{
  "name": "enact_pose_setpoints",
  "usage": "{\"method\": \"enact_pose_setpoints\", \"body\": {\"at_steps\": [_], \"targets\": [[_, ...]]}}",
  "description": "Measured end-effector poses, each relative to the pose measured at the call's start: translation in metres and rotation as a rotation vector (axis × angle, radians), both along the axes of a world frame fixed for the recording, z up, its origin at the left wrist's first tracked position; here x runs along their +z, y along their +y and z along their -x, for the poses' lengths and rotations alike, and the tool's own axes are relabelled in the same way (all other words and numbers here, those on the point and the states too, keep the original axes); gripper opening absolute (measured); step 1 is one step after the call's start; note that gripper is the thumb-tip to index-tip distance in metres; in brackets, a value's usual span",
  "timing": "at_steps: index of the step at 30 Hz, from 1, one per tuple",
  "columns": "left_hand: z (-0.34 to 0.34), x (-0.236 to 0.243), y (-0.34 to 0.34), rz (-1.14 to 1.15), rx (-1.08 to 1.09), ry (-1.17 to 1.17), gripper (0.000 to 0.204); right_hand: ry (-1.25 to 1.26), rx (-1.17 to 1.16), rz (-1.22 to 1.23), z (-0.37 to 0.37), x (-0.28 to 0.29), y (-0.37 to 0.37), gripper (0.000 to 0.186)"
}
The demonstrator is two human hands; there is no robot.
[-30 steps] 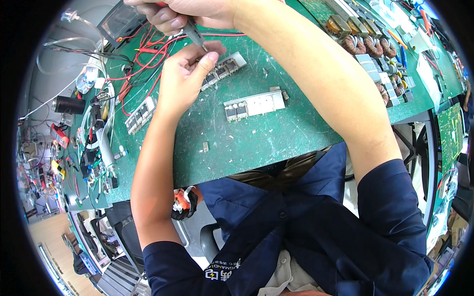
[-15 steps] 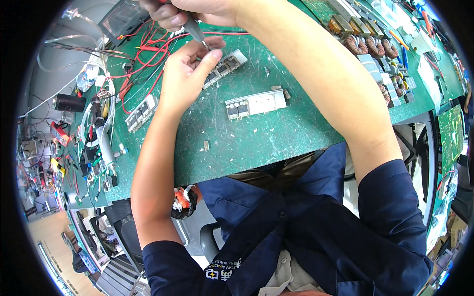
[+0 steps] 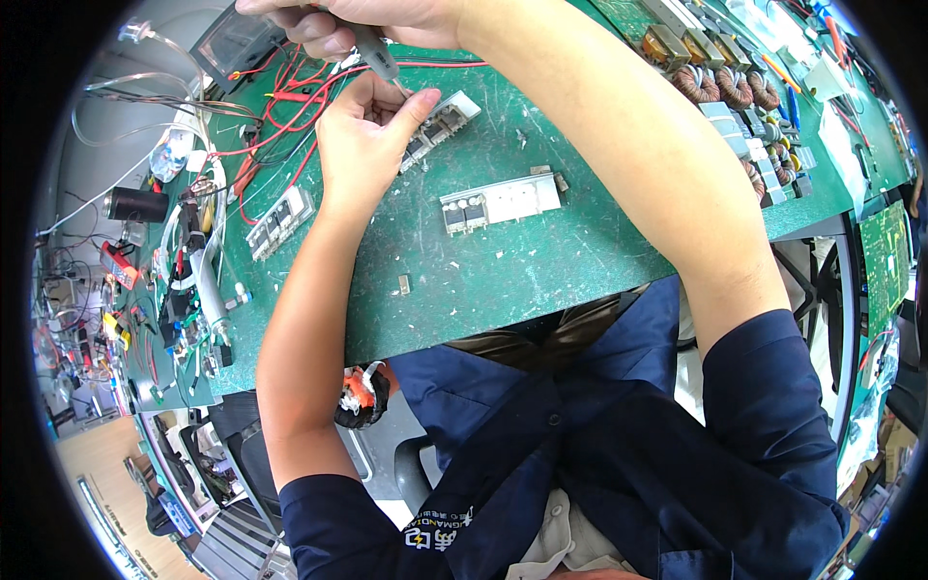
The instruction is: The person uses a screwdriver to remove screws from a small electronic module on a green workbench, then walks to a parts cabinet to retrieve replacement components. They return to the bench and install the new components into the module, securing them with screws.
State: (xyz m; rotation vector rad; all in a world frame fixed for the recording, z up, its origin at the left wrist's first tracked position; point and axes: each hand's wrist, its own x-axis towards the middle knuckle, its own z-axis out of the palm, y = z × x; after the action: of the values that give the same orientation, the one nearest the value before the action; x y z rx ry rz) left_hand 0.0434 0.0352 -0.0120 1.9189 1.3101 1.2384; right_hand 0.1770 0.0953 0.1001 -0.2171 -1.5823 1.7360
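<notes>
At the top edge my right hand (image 3: 338, 21) is closed around a screwdriver (image 3: 377, 58) with a grey handle. Its shaft slants down to my left hand (image 3: 365, 130), whose fingers are curled, with the thumb at the shaft's tip. What those fingers pinch is hidden. Beside them lies a metal heatsink strip (image 3: 447, 126) with black components along it, its near-left end covered by the left hand. A second heatsink strip (image 3: 507, 201) rests nearer on the bench, with a few black parts at its left end. Left of my left wrist lies a third strip (image 3: 280, 222).
The green bench top (image 3: 464, 271) carries small scraps and a little block (image 3: 404, 284). Red wires (image 3: 290, 97) tangle behind my left hand. Cables and tools crowd the left side. Copper coils (image 3: 732, 92) and other parts stand at right, beyond my right forearm.
The left hand's fingers have curled in around the screwdriver tip, where they were spread before. My right hand and the screwdriver have shifted slightly left. The strip by them has moved a little.
</notes>
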Motion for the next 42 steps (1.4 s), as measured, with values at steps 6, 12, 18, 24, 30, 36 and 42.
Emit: {"method": "enact_pose_setpoints", "body": {"at_steps": [6, 12, 18, 24, 30, 36, 42], "targets": [[0.007, -0.001, -0.001, 0.051, -0.219, -0.182, 0.025, 0.019, 0.059, -0.018, 0.004, -0.003, 0.004, 0.03], [0.009, 0.002, -0.001, 0.035, -0.043, -0.057, 0.021, -0.033, 0.066, -0.005, 0.0, 0.004, -0.001, 0.027], [0.002, 0.001, 0.0, -0.079, 0.087, 0.056, 0.033, -0.061, 0.034, -0.053, 0.002, 0.006, -0.005, 0.027], [0.01, 0.002, -0.004, -0.004, -0.076, -0.028, 0.028, -0.037, 0.064, 0.005, 0.007, 0.001, -0.003, 0.03], [0.036, 0.003, -0.021, 0.036, -0.147, 0.139, 0.023, -0.058, 0.082, 0.095, 0.014, -0.002, -0.013, 0.038], [0.03, 0.001, -0.028, 0.028, 0.045, 0.119, 0.032, -0.088, 0.01, 0.072, 0.019, -0.001, -0.028, 0.03], [0.036, 0.009, -0.03, 0.041, 0.024, 0.235, 0.032, -0.073, 0.069, 0.075, 0.02, -0.005, -0.022, 0.03]]}}
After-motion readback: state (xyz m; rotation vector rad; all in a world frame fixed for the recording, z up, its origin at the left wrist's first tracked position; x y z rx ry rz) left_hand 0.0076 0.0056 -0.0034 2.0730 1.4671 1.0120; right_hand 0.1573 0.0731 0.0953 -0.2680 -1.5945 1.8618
